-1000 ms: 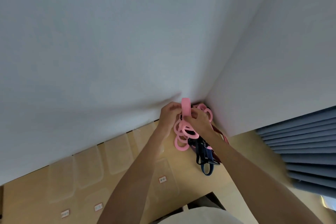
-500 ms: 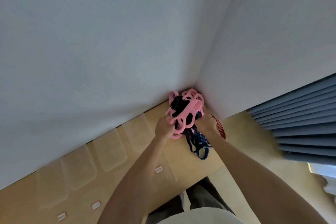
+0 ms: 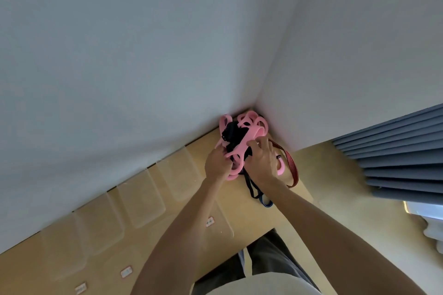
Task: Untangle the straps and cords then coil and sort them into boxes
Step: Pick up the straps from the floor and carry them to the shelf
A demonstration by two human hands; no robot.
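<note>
A tangle of pink looped strap [image 3: 249,137], black strap [image 3: 233,135] and dark cords is being held above the far corner of the counter [image 3: 239,201], against the walls. The pink loops are being gripped by the left hand [image 3: 217,164], fingers curled round them. The bundle is being pinched by the right hand [image 3: 262,160]. A red strap [image 3: 291,165] is hanging beside it. Clear boxes [image 3: 141,201] are lying along the wall.

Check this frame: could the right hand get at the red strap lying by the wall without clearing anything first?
Probably yes. The red strap loops out in the open on the table just beside the right hand, with nothing over it. That hand is busy in the pink band tangle, so it would need to let go first.
</note>
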